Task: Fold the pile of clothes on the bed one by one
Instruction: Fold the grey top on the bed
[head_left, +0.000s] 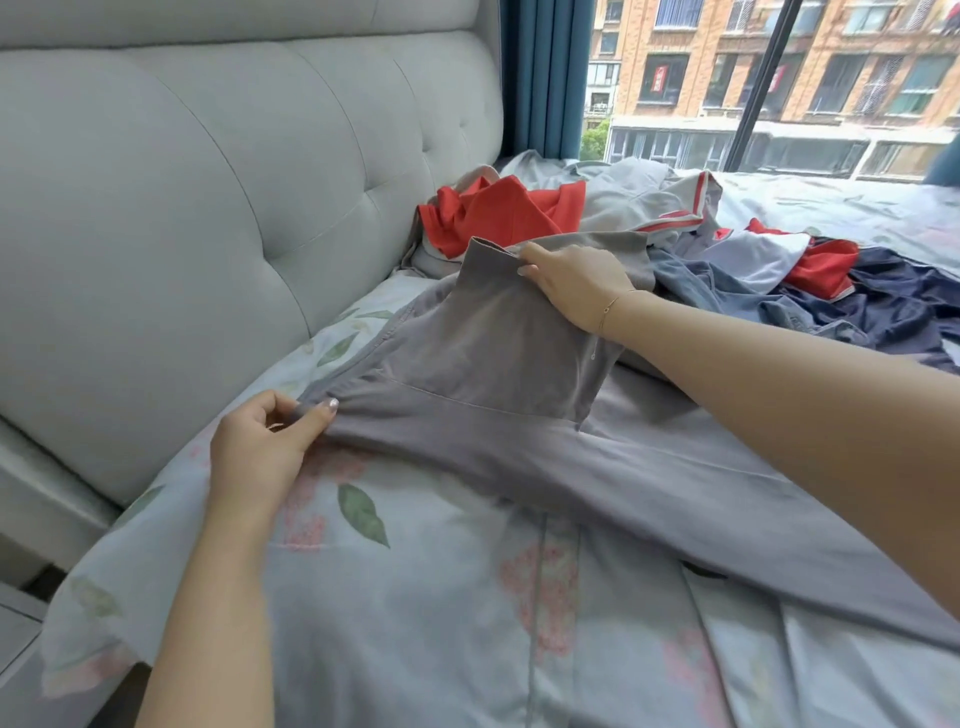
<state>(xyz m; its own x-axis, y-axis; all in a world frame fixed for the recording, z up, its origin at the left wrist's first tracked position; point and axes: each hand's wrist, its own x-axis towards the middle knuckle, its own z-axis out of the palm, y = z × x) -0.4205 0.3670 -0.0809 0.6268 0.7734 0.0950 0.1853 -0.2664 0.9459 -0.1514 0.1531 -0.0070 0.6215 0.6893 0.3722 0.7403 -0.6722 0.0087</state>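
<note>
From the head view, my left hand (265, 447) pinched a bunched edge of the grey trousers (519, 415) at centre left, while my right hand (576, 283) gripped the waistband corner higher up, above centre. I held the two points apart, I judge, to pull the cloth taut and flat before folding. The trousers lay across the floral bedsheet (415, 623), matte grey, seamed, lightly creased, one leg trailing to the lower right. The unfolded clothes pile (675, 234) waited behind, upper right.
</note>
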